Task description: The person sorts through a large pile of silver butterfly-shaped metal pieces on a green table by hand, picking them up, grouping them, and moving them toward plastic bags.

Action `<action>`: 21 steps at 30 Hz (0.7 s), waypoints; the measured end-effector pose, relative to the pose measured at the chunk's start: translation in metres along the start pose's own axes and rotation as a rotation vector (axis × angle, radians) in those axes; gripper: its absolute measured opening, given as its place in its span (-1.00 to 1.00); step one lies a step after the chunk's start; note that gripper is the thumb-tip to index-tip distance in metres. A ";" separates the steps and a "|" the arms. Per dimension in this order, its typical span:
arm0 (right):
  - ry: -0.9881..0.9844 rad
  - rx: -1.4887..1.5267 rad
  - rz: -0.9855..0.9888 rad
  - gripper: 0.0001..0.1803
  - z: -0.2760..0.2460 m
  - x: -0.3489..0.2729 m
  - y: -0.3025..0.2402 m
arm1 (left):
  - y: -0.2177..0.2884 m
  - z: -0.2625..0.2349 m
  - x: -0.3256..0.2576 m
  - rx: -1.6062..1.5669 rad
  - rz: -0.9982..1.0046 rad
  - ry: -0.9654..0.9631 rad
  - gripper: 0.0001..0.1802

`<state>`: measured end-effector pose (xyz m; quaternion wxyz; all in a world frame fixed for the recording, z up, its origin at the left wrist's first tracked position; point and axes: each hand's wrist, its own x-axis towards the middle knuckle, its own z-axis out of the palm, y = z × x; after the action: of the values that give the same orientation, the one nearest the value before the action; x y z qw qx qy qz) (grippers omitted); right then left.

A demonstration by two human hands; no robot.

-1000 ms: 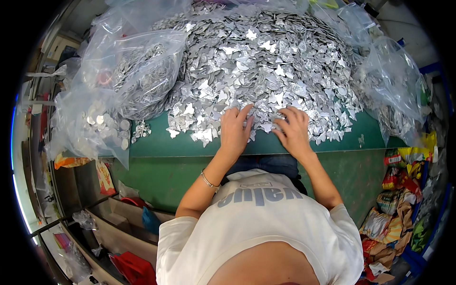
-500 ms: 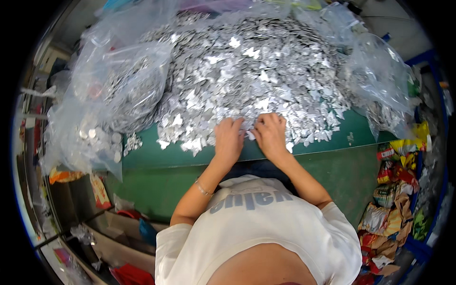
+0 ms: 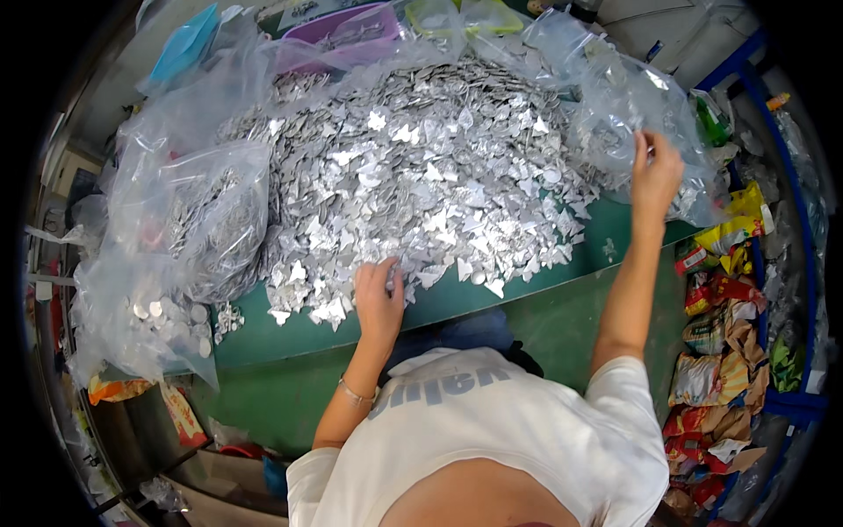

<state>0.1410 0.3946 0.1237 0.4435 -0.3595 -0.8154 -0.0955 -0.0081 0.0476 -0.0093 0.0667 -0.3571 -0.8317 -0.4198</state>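
Note:
A wide heap of small flat silvery metal pieces (image 3: pixel 421 189), many with pointed, irregular outlines, covers most of the green tabletop (image 3: pixel 290 338). My left hand (image 3: pixel 379 303) rests at the heap's near edge, fingers bent and apart among the loose pieces, with nothing visible in its grasp. Off to the right, my right hand (image 3: pixel 657 176) is over a clear plastic bag (image 3: pixel 615 97) with metal pieces inside. Its fingers are drawn close together at the bag; whatever they may hold is too small or hidden to make out.
Clear bags of metal parts (image 3: pixel 215 211) and round discs (image 3: pixel 167 321) stand on the left. Behind the heap are a purple bin (image 3: pixel 342 35), a yellow-green tray (image 3: pixel 492 18) and a blue scoop (image 3: pixel 184 42). Colourful packets (image 3: pixel 702 378) fill a blue-framed rack at right.
My hands were together at the heap's near edge. The right has swung away to the right-hand bag; the left has shifted slightly left and nearer. The whole view has turned and shifted.

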 end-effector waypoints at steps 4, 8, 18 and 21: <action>0.043 0.144 -0.155 -0.84 -0.006 -0.005 -0.023 | 0.007 -0.004 -0.001 -0.103 -0.136 -0.018 -0.77; -0.614 0.719 0.037 -0.79 -0.003 -0.075 -0.061 | 0.007 -0.011 0.005 -0.877 -0.705 -0.226 -0.77; -0.605 0.552 -0.355 -0.56 0.044 -0.122 -0.128 | 0.004 -0.016 0.015 -1.697 -0.788 -0.185 -0.43; -0.532 0.431 -0.397 -0.65 0.074 -0.151 -0.132 | 0.002 -0.014 0.015 -1.804 -0.787 -0.207 -0.40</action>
<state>0.0565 0.2587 -0.0176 0.2550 -0.1058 -0.9568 0.0906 -0.0204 0.0460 0.0072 -0.4475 -0.0073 -0.2613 -0.8552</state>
